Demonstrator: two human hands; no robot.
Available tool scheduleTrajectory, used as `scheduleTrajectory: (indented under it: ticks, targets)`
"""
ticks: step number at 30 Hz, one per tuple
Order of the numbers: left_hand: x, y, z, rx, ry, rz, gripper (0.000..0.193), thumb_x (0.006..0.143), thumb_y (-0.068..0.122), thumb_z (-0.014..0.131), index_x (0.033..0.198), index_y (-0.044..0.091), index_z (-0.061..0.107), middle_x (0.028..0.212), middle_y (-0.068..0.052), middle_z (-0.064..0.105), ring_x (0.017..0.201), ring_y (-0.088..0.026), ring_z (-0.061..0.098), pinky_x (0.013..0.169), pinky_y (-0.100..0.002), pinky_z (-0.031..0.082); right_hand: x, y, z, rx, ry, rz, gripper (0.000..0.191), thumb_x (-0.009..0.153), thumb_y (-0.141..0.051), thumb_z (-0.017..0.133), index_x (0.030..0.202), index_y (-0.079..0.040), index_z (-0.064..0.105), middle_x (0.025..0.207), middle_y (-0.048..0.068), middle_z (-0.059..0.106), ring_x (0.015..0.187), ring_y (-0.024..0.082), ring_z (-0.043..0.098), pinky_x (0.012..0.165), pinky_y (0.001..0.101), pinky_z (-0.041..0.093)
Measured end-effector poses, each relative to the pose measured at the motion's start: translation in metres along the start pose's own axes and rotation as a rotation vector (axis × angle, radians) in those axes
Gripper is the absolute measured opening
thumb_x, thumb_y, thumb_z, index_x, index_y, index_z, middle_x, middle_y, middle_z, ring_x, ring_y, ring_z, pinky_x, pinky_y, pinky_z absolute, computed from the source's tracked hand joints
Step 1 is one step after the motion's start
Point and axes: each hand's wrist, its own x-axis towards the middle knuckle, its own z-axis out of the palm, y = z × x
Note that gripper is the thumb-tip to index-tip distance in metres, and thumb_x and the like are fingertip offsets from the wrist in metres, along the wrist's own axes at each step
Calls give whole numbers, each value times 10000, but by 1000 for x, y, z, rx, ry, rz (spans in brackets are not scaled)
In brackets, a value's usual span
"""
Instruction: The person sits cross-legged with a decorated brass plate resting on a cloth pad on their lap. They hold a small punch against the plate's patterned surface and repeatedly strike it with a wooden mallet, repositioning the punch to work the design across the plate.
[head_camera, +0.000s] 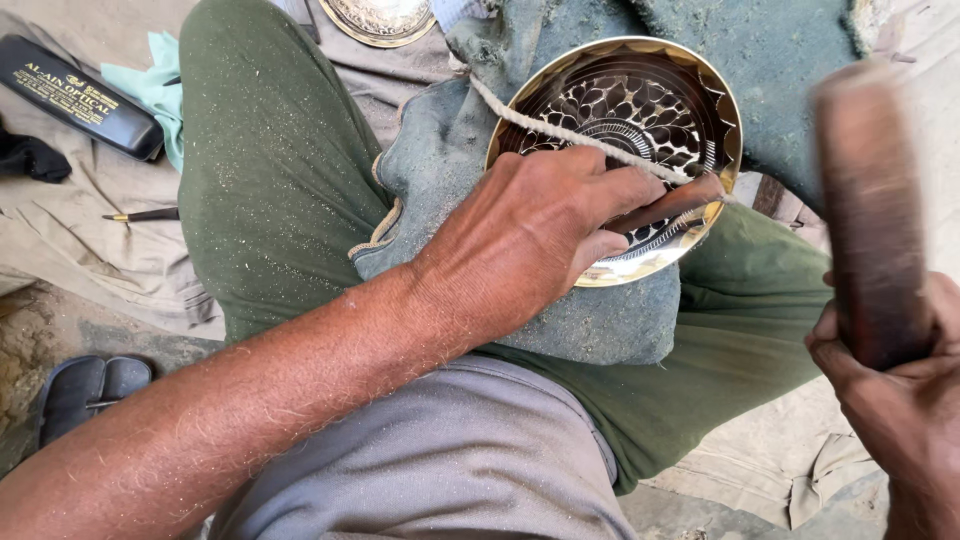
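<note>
Seen from above, a seated person in olive-green trousers (270, 170) and a grey shirt (440, 470) works on a round brass bowl (640, 110) resting on a dusty grey-green cloth pad (590, 320) laid across the lap. The bowl's inside is dark, cut with a pattern of bright petal shapes and a scalloped golden rim. A pale twisted cord (540, 122) runs slantwise over the bowl, from its upper left edge down under the fingers. The left hand (530, 235) lies on the near rim of the bowl, its grip closed around a reddish-brown chisel-like tool (668, 205) whose tip points into the engraved interior. The right hand (900, 400), at the right edge of the view, has its grip wrapped tight around a dark wooden mallet (870, 210) — blurred, held upright and well apart from the bowl. Fine metal dust speckles the trousers. On the ground cloth at the upper left lie a long black case (80, 95), a pale green rag (150, 85) and a slim pointed tool (145, 214). A dark sandal (85, 390) sits on the bare ground at the lower left — and part of a second engraved brass piece (380, 20) shows at the top edge.
</note>
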Motion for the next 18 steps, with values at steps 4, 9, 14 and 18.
scheduleTrajectory:
  ticks: [4, 9, 14, 18]
  targets:
    - [-1, -1, 2, 9, 21, -11, 364, 867, 109, 783, 1209, 80, 662, 958, -153, 668, 874, -343, 708, 747, -459, 584, 6, 11, -3, -8, -71, 215, 411, 938, 10, 738, 1307, -81, 584, 932, 79, 695, 709, 159, 645, 601, 315, 530]
    - [0, -2, 5, 2, 21, -31, 288, 869, 55, 743, 1152, 59, 688, 899, -144, 673, 831, -322, 716, 726, -466, 582, 10, 20, -2, -78, -98, 81, 334, 907, 35, 753, 1188, -17, 579, 893, 91, 681, 744, 129, 662, 714, 294, 556]
    - [3, -1, 4, 71, 2, -33, 162, 907, 73, 720, 1064, 51, 691, 898, -141, 695, 841, -334, 721, 737, -475, 579, 15, 11, -3, -193, -153, 97, 238, 882, 81, 791, 1063, 11, 653, 752, 148, 666, 617, 179, 608, 665, 348, 528]
    - [4, 1, 2, 43, 16, -27, 212, 894, 114, 732, 1098, 68, 697, 901, -146, 701, 852, -343, 718, 768, -483, 573, 13, -7, -5, -49, -255, 43, 264, 810, 127, 731, 1040, 9, 676, 813, 105, 689, 694, 139, 641, 695, 304, 550]
